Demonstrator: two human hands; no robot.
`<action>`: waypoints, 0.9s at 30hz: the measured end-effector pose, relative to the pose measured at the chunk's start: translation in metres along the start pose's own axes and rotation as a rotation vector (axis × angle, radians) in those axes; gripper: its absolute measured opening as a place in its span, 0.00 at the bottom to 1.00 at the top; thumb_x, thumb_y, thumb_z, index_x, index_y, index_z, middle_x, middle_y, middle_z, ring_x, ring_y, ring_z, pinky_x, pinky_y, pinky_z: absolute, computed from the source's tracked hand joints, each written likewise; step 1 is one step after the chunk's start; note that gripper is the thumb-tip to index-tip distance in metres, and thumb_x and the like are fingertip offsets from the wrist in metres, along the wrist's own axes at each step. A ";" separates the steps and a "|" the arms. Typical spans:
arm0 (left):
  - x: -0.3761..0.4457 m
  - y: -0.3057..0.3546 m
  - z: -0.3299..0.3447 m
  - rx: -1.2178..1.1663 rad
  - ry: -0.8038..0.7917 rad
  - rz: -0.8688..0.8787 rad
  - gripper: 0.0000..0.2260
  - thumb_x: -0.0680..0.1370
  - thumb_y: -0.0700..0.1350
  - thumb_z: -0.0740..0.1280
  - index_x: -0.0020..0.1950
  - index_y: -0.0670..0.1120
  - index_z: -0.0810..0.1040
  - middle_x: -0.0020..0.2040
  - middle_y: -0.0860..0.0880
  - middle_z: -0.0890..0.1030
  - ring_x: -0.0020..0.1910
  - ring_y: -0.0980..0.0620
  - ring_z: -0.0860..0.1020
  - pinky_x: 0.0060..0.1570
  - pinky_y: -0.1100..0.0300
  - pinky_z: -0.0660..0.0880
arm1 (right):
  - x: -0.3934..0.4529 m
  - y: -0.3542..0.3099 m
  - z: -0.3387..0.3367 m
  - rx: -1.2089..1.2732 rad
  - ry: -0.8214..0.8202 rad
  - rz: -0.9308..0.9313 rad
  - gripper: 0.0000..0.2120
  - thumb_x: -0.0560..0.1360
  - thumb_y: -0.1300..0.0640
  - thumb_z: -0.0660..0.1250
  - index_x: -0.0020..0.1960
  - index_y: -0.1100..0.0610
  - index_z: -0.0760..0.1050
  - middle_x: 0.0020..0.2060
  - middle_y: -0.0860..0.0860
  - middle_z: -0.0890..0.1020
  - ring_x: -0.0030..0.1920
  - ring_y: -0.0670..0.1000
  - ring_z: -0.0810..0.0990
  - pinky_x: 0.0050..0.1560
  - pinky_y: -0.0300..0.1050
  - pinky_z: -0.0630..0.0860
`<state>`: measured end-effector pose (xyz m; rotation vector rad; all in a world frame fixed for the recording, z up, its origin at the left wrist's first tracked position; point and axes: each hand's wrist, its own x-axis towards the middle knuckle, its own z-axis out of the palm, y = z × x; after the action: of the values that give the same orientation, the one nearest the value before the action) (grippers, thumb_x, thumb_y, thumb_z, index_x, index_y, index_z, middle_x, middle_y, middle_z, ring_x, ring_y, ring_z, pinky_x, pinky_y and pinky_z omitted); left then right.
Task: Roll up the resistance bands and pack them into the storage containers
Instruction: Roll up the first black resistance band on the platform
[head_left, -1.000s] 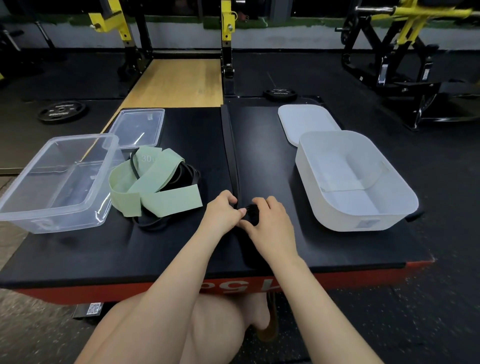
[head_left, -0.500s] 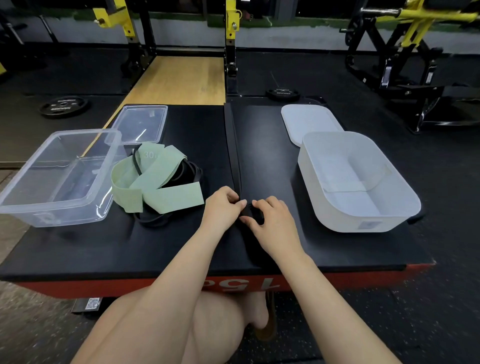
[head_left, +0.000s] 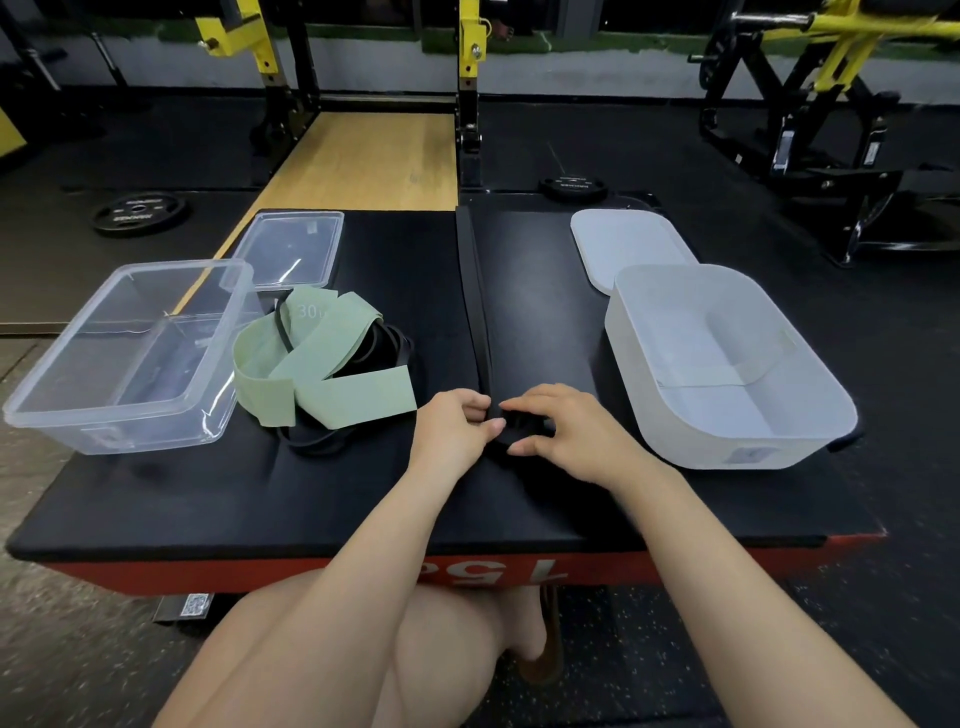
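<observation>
2 bare forearms, no sleeves, left hand (head_left: 457, 431), right hand (head_left: 571, 436), bare knees

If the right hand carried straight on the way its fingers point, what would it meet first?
Its fingers point left across the black band's roll, so the right hand would probably meet the left hand first; their fingertips look almost touching.

Glossy clear plastic container (head_left: 124, 353)

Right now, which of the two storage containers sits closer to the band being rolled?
The white container, right of both hands. The clear container sits farther left, beyond the green band.
</observation>
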<state>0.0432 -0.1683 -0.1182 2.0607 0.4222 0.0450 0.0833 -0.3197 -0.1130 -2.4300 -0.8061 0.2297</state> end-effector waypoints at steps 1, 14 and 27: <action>0.000 -0.001 0.001 0.005 -0.001 0.001 0.15 0.74 0.42 0.71 0.60 0.43 0.77 0.54 0.47 0.81 0.47 0.57 0.76 0.50 0.67 0.69 | 0.001 0.000 -0.001 0.009 -0.011 0.003 0.25 0.70 0.53 0.74 0.66 0.53 0.74 0.55 0.48 0.78 0.59 0.49 0.72 0.57 0.38 0.68; 0.006 -0.002 0.002 0.070 -0.033 0.004 0.14 0.74 0.42 0.71 0.59 0.44 0.76 0.52 0.48 0.79 0.51 0.52 0.77 0.53 0.62 0.73 | -0.020 -0.024 0.032 -0.114 0.278 0.280 0.30 0.68 0.40 0.71 0.61 0.57 0.68 0.57 0.50 0.72 0.60 0.52 0.70 0.58 0.44 0.69; 0.010 0.000 -0.002 0.065 -0.084 0.009 0.08 0.73 0.46 0.71 0.50 0.45 0.78 0.48 0.49 0.80 0.49 0.52 0.78 0.53 0.61 0.73 | -0.012 -0.016 0.024 -0.011 0.250 0.216 0.25 0.72 0.45 0.70 0.64 0.56 0.71 0.56 0.49 0.74 0.60 0.50 0.70 0.57 0.40 0.66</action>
<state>0.0526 -0.1632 -0.1185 2.1200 0.3667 -0.0501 0.0581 -0.3048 -0.1238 -2.4920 -0.4371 0.0010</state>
